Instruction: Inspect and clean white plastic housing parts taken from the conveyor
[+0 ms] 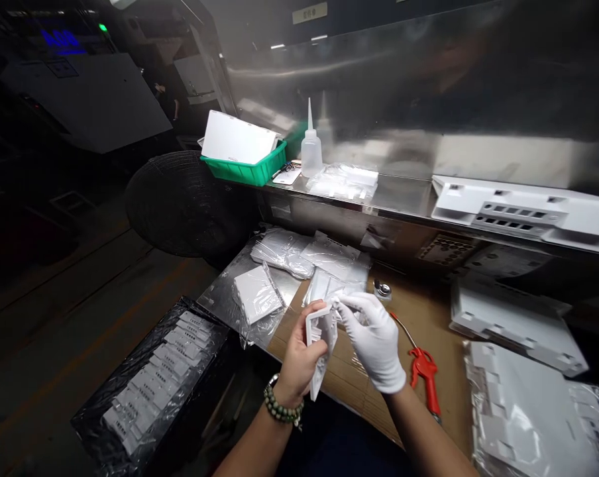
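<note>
A white plastic part, like a shallow cover with ribs inside, is tilted up in front of me. My left hand, bare and with a beaded bracelet at the wrist, is closed around it, thumb on the inner side. My right hand wears a white glove, its fingertips pinched together at the part's upper corner. Whatever sits between those fingertips is too small to make out. Right of the glove, a red air blow gun lies on the cardboard.
Bagged white parts lie behind my hands, with larger white panels at right. A shelf above holds a green basket, a squeeze bottle and a white housing. At lower left stands a black-lined bin of bagged pieces; a fan stands behind.
</note>
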Motion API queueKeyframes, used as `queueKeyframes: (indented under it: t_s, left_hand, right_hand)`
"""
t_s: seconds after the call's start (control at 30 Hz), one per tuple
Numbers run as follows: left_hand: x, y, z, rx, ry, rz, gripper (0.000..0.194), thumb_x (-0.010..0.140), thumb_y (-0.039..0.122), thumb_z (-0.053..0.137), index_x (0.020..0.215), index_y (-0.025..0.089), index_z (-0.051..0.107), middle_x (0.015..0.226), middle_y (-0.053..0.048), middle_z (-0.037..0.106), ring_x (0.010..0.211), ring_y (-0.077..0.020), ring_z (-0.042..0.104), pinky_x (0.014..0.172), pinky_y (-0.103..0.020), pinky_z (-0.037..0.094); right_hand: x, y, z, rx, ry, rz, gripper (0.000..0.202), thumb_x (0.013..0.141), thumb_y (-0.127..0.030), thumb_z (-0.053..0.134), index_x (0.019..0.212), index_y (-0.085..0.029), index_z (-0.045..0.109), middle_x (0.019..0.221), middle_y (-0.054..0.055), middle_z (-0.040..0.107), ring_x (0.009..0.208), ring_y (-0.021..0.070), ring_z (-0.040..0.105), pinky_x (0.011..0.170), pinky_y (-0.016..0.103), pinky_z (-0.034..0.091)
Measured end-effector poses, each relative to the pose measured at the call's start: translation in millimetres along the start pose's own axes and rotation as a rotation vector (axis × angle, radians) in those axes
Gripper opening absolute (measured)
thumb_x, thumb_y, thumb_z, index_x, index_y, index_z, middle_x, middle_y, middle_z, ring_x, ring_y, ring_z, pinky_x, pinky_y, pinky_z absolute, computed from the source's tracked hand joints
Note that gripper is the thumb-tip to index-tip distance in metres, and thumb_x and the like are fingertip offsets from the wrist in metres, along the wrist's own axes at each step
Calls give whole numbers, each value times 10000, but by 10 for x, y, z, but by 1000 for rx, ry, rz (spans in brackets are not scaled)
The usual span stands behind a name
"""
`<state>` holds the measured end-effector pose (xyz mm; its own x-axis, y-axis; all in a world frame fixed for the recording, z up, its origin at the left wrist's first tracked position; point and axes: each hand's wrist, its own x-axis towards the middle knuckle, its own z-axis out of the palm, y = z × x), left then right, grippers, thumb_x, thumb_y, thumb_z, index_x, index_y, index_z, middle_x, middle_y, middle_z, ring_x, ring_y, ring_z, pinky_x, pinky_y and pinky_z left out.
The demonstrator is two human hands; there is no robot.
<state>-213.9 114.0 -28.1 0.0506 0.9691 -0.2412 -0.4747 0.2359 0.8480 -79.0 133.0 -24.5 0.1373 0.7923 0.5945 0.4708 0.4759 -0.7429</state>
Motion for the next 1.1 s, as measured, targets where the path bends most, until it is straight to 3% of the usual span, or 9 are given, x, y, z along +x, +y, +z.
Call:
queueKeyframes:
  t_s: [0.17, 0.23, 0.3, 0.4, 0.5, 0.57, 0.67, 0.8, 1.1]
  left_hand:
    - [36, -66, -72, -56, -23, -45, 618, 695, -7, 682, 1247, 271, 673, 1215, -46, 714, 1041, -226, 687, 814, -263, 544]
    - [50, -49, -161, -104, -23, -109, 724, 691, -16, 678, 1342, 293, 610, 1185, -48, 732, 995, -238, 711, 775, -283, 563]
    - [80, -2, -296, -155, 32, -150, 830, 691, -17, 700, 1438, 303, 531, 1199, -55, 740, 1036, -264, 718, 850, -336, 578]
    - [149, 103, -531, -286, 89, -262, 820, 720, 45, 734, 1485, 203, 486, 1176, -111, 758, 1115, -324, 707, 1011, -451, 538]
    - [205, 199, -704, -474, -55, -372, 695, 850, 282, 720, 1480, 100, 489, 1259, -198, 716, 1226, -391, 646, 1105, -547, 455]
    - [227, 238, -752, -558, -160, -343, 714, 930, 497, 635, 1503, 106, 467, 1372, -213, 649, 1322, -407, 570, 1152, -577, 392]
    - [253, 258, -753, -578, -229, -275, 786, 966, 673, 479, 1541, 140, 420, 1483, -195, 563, 1413, -404, 471, 1195, -595, 318]
    - [280, 238, -747, -536, -222, -242, 794, 975, 704, 417, 1545, 150, 415, 1505, -187, 543, 1428, -404, 450, 1208, -599, 298]
    - [295, 209, -825, -495, -121, -208, 734, 1006, 661, 388, 1548, 166, 417, 1465, -145, 594, 1428, -360, 465, 1221, -563, 308]
  right_hand:
    - [-6, 255, 38, -6, -79, -24, 159, 952, -277, 660, 1087, -231, 730, 1051, 69, 753, 973, 187, 714, 880, 320, 582]
    - [-39, 578, 16, -167, -96, 96, 185, 965, -350, 629, 1047, -225, 739, 1049, 70, 760, 982, 187, 711, 899, 314, 564]
    - [-122, 993, -60, -449, -121, 323, 259, 962, -437, 601, 1057, -237, 736, 1060, 58, 765, 962, 184, 713, 877, 301, 553]
    - [-350, 1544, -211, -634, -210, 510, 308, 919, -473, 614, 970, -201, 748, 841, 72, 764, 717, 213, 694, 641, 300, 516]
    - [-602, 1835, -288, -711, -403, 567, 281, 881, -419, 630, 754, -197, 746, 766, 79, 737, 693, 208, 672, 579, 265, 440]
    - [-722, 1920, -289, -754, -516, 590, 299, 894, -373, 599, 727, -183, 756, 857, 117, 747, 786, 221, 685, 626, 270, 440]
    - [-822, 1999, -272, -808, -630, 640, 292, 924, -324, 550, 895, -166, 794, 962, 163, 754, 887, 262, 693, 695, 306, 444]
    - [-892, 2087, -310, -862, -684, 722, 348, 946, -327, 505, 1135, -175, 755, 1011, 185, 751, 935, 295, 697, 695, 329, 425]
    - [-1017, 2182, -578, -761, -566, 791, 323, 902, -410, 548, 1106, -290, 768, 1212, 66, 726, 953, 237, 675, 691, 299, 408]
